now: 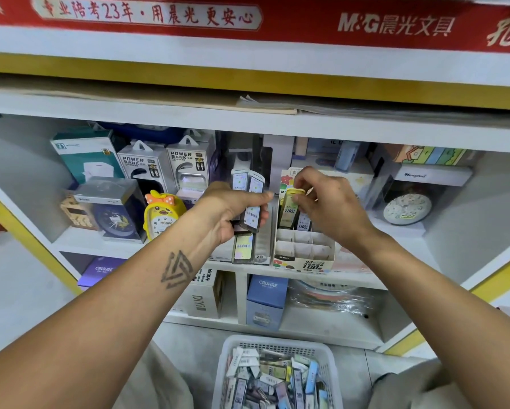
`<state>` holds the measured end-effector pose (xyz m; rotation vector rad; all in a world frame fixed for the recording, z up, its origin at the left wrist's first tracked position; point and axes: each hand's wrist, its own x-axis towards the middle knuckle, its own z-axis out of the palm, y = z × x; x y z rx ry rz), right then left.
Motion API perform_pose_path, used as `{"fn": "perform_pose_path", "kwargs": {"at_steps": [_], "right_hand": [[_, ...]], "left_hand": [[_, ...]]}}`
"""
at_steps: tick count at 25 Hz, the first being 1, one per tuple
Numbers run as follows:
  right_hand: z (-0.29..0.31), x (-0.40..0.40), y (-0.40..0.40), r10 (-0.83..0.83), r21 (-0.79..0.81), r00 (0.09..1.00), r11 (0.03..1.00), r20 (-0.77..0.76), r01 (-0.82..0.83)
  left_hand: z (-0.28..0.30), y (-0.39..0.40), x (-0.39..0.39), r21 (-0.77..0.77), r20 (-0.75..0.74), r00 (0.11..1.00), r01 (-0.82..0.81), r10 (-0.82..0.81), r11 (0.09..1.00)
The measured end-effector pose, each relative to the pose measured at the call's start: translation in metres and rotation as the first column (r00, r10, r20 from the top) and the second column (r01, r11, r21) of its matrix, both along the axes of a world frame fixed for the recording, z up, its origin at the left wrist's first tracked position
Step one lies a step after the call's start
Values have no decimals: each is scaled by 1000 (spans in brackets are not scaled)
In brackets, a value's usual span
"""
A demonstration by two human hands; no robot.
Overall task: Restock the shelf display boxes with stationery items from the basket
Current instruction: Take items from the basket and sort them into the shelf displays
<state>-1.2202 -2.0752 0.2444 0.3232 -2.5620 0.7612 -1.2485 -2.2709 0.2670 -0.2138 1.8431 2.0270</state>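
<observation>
My left hand (236,208) grips a small bundle of flat pencil-lead cases (252,199), held upright in front of the shelf. My right hand (321,202) pinches a yellow-capped lead case (289,208) by its top, standing in the back row of a white display box (304,252). The box has cardboard dividers, and its front cells show no cases. Down on the floor stands a white plastic basket (277,343) holding several more lead cases in mixed colours.
Left of the display box lie grey 2B lead packs (259,249). Power bank boxes (165,163), a yellow chick clock (162,216) and boxed clocks (112,208) fill the shelf's left. A round clock (407,208) stands right. A lower shelf holds CRUHRE boxes (267,299).
</observation>
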Motion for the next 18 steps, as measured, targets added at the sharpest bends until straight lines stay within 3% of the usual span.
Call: {"fn": "perform_pose_path", "kwargs": {"at_steps": [8, 9, 10, 12, 13, 15, 18], "right_hand": [[-10, -7, 3, -13, 273, 1000, 962, 9, 10], [-8, -7, 0, -43, 176, 999, 984, 27, 38], [-3, -6, -3, -65, -26, 993, 997, 104, 68], [5, -3, -9, 69, -491, 941, 864, 333, 110], [9, -1, -11, 167, -626, 905, 769, 392, 129], [15, 2, -10, 247, -720, 882, 680, 402, 138], [25, 3, 5, 171, -769, 918, 612, 358, 186]], "left_hand": [[4, 0, 1, 153, 169, 977, 104, -130, 983], [5, 1, 1, 173, 180, 971, 123, -155, 977], [6, 2, 3, 187, 183, 966, 147, -181, 971], [7, 5, 8, 197, 145, 960, 207, -238, 958], [7, 7, 10, 199, 110, 958, 240, -265, 950], [7, 11, 14, 207, 68, 954, 273, -292, 940], [7, 16, 12, 184, 64, 976, 192, -207, 964]]}}
